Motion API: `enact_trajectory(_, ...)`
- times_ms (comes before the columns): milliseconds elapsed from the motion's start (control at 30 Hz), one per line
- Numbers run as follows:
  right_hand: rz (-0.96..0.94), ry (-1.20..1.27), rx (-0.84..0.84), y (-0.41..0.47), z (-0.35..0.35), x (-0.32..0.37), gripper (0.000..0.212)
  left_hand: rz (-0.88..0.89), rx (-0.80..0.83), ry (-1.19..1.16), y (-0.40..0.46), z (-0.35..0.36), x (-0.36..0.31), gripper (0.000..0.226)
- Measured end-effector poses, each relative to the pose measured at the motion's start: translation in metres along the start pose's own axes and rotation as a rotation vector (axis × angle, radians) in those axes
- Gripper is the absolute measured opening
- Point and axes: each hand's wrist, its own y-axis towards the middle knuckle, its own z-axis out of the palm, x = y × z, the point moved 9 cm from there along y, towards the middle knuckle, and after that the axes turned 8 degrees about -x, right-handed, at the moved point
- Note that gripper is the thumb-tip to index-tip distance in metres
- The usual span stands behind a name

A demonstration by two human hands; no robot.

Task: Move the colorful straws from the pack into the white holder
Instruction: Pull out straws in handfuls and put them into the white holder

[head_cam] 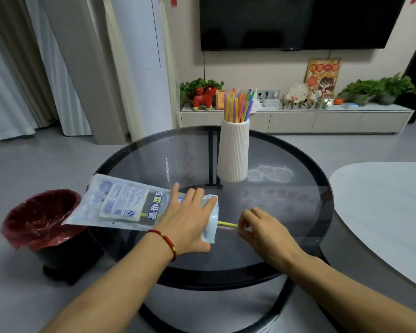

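Two straws (227, 225), one yellow and one pale pink, stuck out of the open mouth of the pack (120, 205), and the fingertips of the right hand (262, 229) were pinched round their free ends near the table's front. The left hand (190, 219) lay flat across the mouth end of the pack, fingers straight and slightly spread, pressing it down on the round glass table (298, 212); the pack's far-left end overhung the rim. It looked like the drawing-out step, late in the job, since the pack seemed nearly flat and the white holder (233, 150), standing upright farther back on the table, already held a thick bunch of colored straws (238, 105). The next move would call for pulling the pair clear to the right, tipping them upright and lowering them into the crowded holder without knocking it. Nothing lay between hand and holder. A red-lined bin (41, 217) stood on the floor at the left, a white table (389, 212) at the right.
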Motion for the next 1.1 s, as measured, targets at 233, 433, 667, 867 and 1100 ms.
enact_trajectory(233, 0.05, 0.216, -0.069, 0.012, 0.006, -0.003, 0.043, 0.117, -0.029, 0.092, 0.01, -0.023, -0.009, 0.101)
enact_trajectory(433, 0.021, 0.128, -0.179, 0.025, 0.013, 0.01, 0.046, 0.24, -0.051, 0.242, 0.018, -0.03, -0.007, 0.107)
enact_trajectory(667, 0.118, 0.127, -0.314, 0.04, -0.002, 0.02, 0.052, 0.306, -0.108, 0.366, 0.032, -0.051, 0.001, 0.116)
enact_trajectory(867, -0.058, 0.252, -0.022, 0.035, 0.034, 0.047, 0.022, 0.342, -0.123, 0.406, 0.032, -0.049, -0.008, 0.115)
enact_trajectory(1100, -0.086, 0.42, 0.235, 0.032, 0.029, 0.043, 0.048, 0.309, -0.148, 0.381, 0.026, -0.045, 0.003, 0.118)
